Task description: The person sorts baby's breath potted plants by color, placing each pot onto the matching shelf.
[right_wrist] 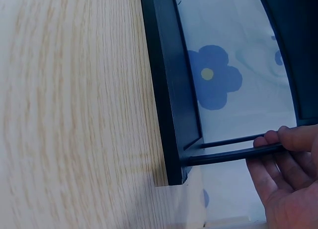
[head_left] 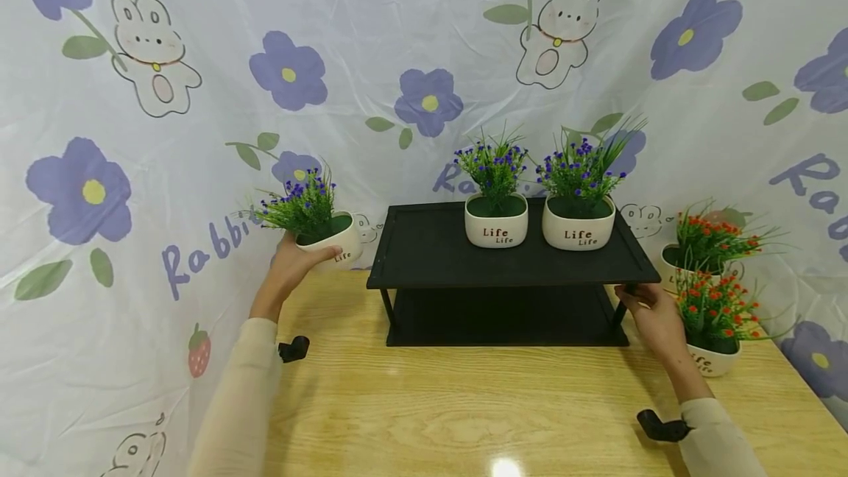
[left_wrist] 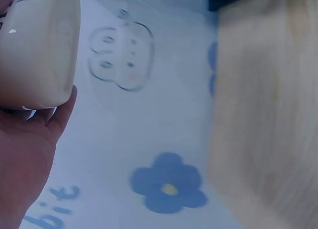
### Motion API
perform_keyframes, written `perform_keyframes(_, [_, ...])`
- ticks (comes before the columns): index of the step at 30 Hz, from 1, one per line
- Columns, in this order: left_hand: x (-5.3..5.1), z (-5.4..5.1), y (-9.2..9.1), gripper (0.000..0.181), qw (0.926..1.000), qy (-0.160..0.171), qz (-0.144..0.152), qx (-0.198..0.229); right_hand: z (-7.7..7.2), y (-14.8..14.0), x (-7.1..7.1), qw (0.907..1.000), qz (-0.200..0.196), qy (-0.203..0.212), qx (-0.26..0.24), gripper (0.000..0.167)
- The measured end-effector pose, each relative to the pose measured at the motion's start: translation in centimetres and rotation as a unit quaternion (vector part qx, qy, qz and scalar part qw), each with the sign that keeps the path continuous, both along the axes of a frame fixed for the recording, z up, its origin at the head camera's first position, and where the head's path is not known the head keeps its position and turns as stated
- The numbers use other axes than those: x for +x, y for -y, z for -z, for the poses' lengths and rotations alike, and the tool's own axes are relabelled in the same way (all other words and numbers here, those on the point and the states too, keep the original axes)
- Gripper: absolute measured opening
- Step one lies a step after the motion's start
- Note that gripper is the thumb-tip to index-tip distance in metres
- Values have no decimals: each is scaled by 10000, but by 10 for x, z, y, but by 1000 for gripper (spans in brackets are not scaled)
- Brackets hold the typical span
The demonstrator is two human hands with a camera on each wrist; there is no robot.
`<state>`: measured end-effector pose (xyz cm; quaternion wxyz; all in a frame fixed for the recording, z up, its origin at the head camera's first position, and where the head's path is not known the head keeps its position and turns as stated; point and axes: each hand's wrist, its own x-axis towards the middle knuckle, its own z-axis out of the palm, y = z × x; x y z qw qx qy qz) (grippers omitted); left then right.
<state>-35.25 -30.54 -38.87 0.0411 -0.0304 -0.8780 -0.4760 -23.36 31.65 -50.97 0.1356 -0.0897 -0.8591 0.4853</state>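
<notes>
"What sets the scene?"

"A flower-printed cloth [head_left: 371,168] hangs at twelve o'clock behind a wood-grain table [head_left: 424,403]."

"On it?"

"A black two-tier shelf [head_left: 427,249] bears two purple-flowered pots [head_left: 496,230]; two orange-flowered pots [head_left: 718,315] stand to its three and four o'clock."

"The hands?"

"At nine o'clock, the left hand [head_left: 291,263] clasps a tilted third purple pot [head_left: 349,241] between thumb and fingers; at four, the right hand [head_left: 659,321] pinches a shelf post [right_wrist: 233,155] between thumb and fingers."

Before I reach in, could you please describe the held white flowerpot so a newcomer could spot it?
Find the black two-tier shelf on the yellow wooden table. Left of it, the left hand grips a tilted white pot of purple flowers, the only purple-flowered pot off the shelf.
</notes>
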Motion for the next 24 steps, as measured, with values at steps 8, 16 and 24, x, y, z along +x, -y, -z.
perform_keyframes(8, [5,-35,-22,110,9958,-661,614,176,0,0,0,10000,25,-28,8,49])
perform_keyframes(16, [4,-64,-47,100,9898,-703,1233,-68,-1,1,0,10000,25,-6,-24,49])
perform_keyframes(24, [-2,-80,-72,101,9841,-683,1587,-414,0,0,-1,10000,31,-12,23,46])
